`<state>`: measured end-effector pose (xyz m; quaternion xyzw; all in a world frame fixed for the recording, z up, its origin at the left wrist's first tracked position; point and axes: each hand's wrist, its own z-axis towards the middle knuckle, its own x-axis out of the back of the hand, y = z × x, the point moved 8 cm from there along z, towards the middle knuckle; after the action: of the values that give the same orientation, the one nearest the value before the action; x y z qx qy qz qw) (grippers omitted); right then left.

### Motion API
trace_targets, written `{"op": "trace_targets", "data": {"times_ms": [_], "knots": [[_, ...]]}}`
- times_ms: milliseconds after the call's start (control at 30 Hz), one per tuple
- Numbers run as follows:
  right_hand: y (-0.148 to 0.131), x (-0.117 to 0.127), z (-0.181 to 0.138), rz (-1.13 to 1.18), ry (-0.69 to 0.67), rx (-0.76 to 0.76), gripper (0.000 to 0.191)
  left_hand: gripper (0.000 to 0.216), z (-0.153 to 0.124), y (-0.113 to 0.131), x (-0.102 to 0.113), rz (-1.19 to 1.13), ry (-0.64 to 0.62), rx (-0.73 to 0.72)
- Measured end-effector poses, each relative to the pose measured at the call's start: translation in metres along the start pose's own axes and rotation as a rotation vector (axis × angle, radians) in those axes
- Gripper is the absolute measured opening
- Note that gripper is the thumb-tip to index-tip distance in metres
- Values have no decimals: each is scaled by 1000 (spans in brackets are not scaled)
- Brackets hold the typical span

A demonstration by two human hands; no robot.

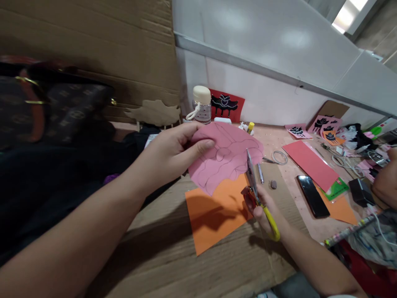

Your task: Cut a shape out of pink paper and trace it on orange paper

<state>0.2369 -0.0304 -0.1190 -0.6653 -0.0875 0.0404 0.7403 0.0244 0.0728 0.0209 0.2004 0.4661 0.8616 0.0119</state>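
Observation:
My left hand [182,153] pinches a piece of pink paper [228,155] by its left edge, thumb on top. Curved pencil-like lines run across the paper, and its outline is rounded at the top and wavy at the lower right. In my right hand [263,211] is a pair of scissors [254,194] with yellow and red handles, the blades pointing up at the paper's right edge. Whether the blades touch the paper, I cannot tell. Below lies an orange sheet [204,225] on the cardboard surface, with the shadow of hand and paper across it.
A lidded bottle [201,103] and a red card with a black beaded shape [228,105] stand at the back. On the right lie a phone [313,196], a red sheet [310,163] and a pen [260,173]. A dark bag [71,103] is at left; another person's arm [386,182] shows far right.

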Motion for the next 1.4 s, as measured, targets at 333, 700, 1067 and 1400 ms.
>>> {"op": "trace_targets", "data": {"times_ms": [333, 700, 1067, 1400], "knots": [[-4, 0, 0, -30, -14, -45, 74, 18, 2, 10, 4, 44, -10, -13], [0, 0, 2, -71, 3, -57, 80, 19, 1, 5, 3, 81, -40, -17], [-6, -2, 3, -74, -25, -39, 76, 25, 4, -1, 0, 64, -63, 101], [4, 0, 1, -38, -41, -49, 73, 27, 2, 1, 0, 37, -76, 152]]}}
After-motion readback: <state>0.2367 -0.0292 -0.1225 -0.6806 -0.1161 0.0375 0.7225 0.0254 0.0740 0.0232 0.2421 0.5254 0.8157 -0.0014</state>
